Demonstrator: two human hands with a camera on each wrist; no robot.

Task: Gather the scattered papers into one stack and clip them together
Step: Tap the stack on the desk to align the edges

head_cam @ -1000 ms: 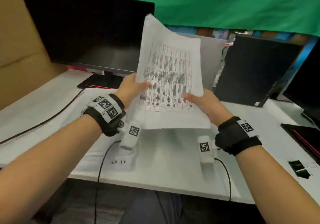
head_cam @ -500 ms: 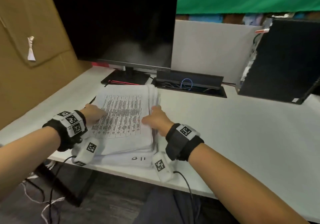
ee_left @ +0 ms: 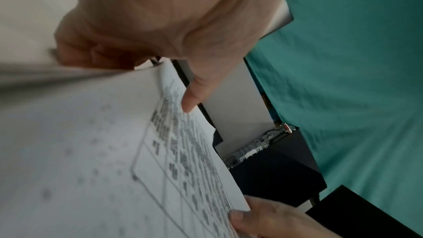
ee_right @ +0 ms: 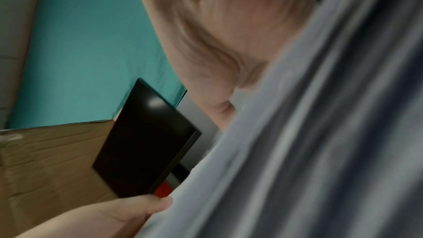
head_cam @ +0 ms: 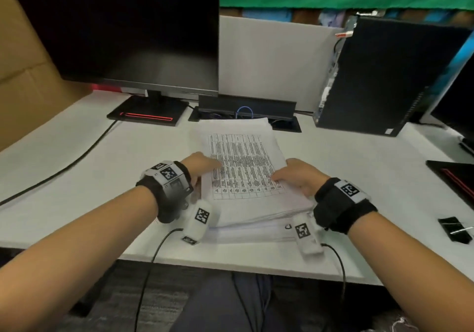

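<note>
A thick stack of printed papers (head_cam: 243, 167) lies low over the white desk (head_cam: 359, 177), its top sheet a table of text. My left hand (head_cam: 202, 165) grips the stack's left edge, thumb on top. My right hand (head_cam: 297, 177) grips the right edge the same way. More loose sheets (head_cam: 256, 234) lie flat under the stack's near end. The left wrist view shows my left hand's thumb (ee_left: 190, 97) on the printed sheet (ee_left: 91, 151). In the right wrist view the blurred paper (ee_right: 320, 133) fills the frame. A black binder clip (head_cam: 455, 229) lies on the desk at the right.
A dark monitor (head_cam: 128, 23) on its stand (head_cam: 148, 111) is at the back left, with a cable slot (head_cam: 246, 113) beside it. A black computer tower (head_cam: 384, 75) stands at the back right. A cable (head_cam: 64, 167) crosses the left of the desk. Cardboard (head_cam: 20, 75) walls the left side.
The stack was held upright in the air a second ago; both hands have brought it down flat over the desk and keep hold of its sides.
</note>
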